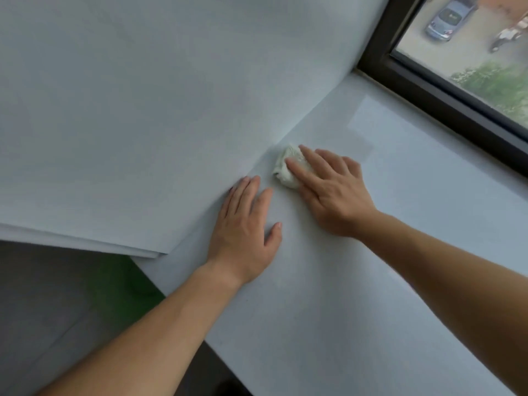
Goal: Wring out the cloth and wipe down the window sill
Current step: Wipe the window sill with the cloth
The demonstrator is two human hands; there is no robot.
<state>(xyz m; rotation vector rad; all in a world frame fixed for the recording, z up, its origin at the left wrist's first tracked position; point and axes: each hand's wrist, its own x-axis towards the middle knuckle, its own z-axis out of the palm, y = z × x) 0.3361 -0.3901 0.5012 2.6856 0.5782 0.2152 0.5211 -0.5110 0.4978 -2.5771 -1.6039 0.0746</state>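
Pale white window sill filling the centre and lower right of the frame, meeting a plain white wall that takes up the upper left. Dark window frame running diagonally across the upper right corner, with glass behind it showing a parked blue car and green shrubs outside. Faint brighter rectangle of light on the sill just below the frame.

Small crumpled white cloth lying on the sill near the centre of the frame, close to the seam where sill meets wall. Right hand pressed flat on top of it, fingers extended and slightly spread, covering the cloth's right half rather than clenched around it. Left hand just left of and below the cloth, not touching it, palm down and flat on the sill, fingers loosely apart, fingertips at the wall seam. Both bare forearms reaching in from the bottom edge. Grey floor and a blurred green patch at lower left, under the sill's edge.
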